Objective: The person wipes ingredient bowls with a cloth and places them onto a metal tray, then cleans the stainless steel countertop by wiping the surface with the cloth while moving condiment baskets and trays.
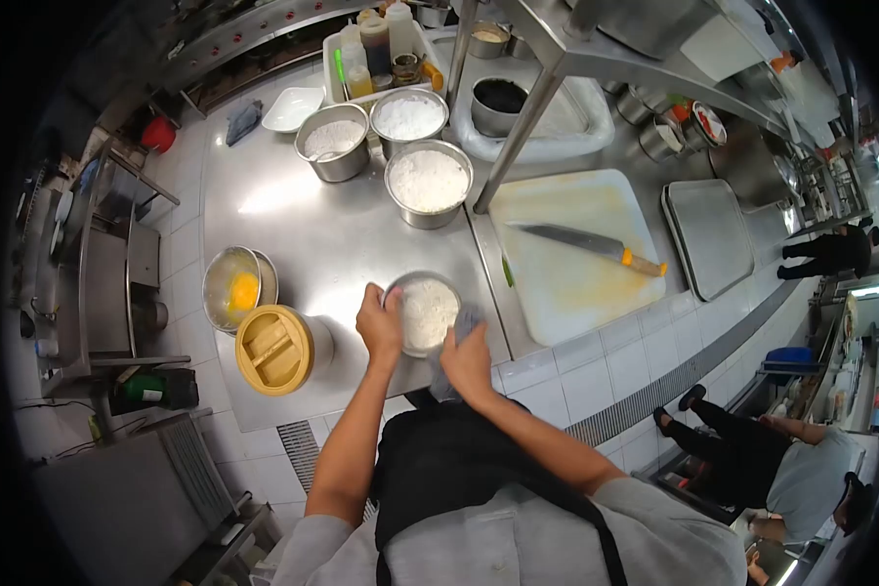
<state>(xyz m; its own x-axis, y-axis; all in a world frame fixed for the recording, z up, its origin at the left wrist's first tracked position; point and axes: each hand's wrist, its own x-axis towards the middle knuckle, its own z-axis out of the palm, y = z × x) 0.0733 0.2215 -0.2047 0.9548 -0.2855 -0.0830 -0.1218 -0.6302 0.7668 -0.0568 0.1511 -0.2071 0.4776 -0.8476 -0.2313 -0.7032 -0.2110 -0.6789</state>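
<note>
A metal bowl of white powder (429, 311) is at the steel counter's front edge. My left hand (379, 317) grips the bowl's left rim, thumb at the edge. At its right side, my right hand (467, 359) is closed on a grey cloth (469, 320) that touches the bowl. Left of my hands stands a container with a yellow lid (275, 350), and behind it a metal bowl holds a yellow egg yolk (243, 290). Farther back are three metal pots of white powder, the nearest one (429, 181) straight beyond my bowl.
To the right, a knife (581, 242) lies on a white cutting board (576, 293), beside a metal tray (710, 239). A shelf post (523, 142) rises behind the board. Bottles (375, 44) stand in a bin at the back. Two other people are at the right.
</note>
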